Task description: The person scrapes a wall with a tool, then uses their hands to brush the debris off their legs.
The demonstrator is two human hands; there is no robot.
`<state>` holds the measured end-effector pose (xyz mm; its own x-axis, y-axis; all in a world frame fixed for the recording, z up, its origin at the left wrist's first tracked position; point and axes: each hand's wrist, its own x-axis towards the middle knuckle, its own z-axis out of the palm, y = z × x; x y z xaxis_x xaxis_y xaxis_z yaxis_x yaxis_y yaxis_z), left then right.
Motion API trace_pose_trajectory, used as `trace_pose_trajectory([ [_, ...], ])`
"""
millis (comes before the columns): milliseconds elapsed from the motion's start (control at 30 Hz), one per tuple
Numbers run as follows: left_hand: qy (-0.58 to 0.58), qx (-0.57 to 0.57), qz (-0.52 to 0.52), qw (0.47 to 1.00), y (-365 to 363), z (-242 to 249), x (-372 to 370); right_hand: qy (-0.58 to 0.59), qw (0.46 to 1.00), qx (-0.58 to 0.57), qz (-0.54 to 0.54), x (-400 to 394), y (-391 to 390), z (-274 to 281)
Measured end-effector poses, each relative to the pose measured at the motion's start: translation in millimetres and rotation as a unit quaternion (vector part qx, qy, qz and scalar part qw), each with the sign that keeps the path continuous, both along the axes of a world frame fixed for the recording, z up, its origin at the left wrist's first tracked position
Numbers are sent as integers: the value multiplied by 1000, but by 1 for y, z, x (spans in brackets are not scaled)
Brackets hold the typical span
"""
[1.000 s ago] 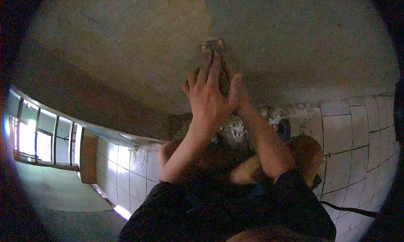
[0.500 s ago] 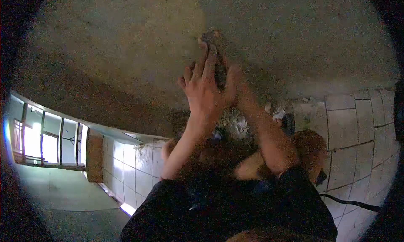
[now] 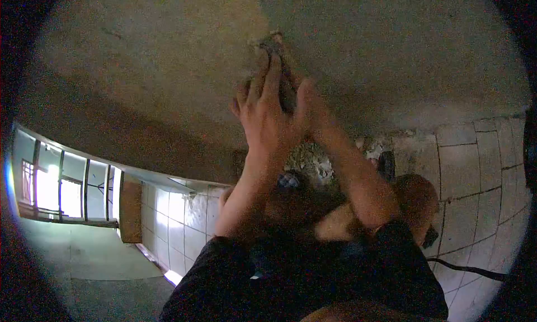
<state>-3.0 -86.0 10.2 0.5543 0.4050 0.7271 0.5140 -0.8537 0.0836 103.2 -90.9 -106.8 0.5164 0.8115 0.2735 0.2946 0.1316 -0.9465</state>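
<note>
Both of my hands reach up to a dull, patchy wall (image 3: pixel 184 42), working one tool that looks like a scraper (image 3: pixel 271 46). Crumbly flakes sit at its tip, beside the border of a paler patch. My left hand (image 3: pixel 264 112) lies over the front of the tool with its fingers stretched out and pressed against it. Close on its right, my right hand (image 3: pixel 314 112) is closed around what seems to be the tool's rear part. That part is mostly hidden in shadow between the hands, and the right fingers are partly covered and blurred.
Pale flakes (image 3: pixel 321 168) lie scattered at the foot of the wall, between my bent knees. A tiled floor (image 3: pixel 467 165) spreads to the right, with a black cable (image 3: pixel 470 270) across it. On the left are a barred window (image 3: pixel 72 182) and a brown panel (image 3: pixel 131 212).
My hands and the tool's tip have shifted slightly left and up along the wall. The flakes at the tip have moved with it. Both hands keep nearly the same pose.
</note>
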Motion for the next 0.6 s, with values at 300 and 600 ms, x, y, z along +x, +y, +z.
trace_pose_trajectory([
  [300,-17,-41,-40,998,4,-6,3,-14,1000,-2,6,3,-2,21],
  [600,-14,-10,-47,999,12,-20,-3,-39,999,-6,5,-1,-14,37],
])
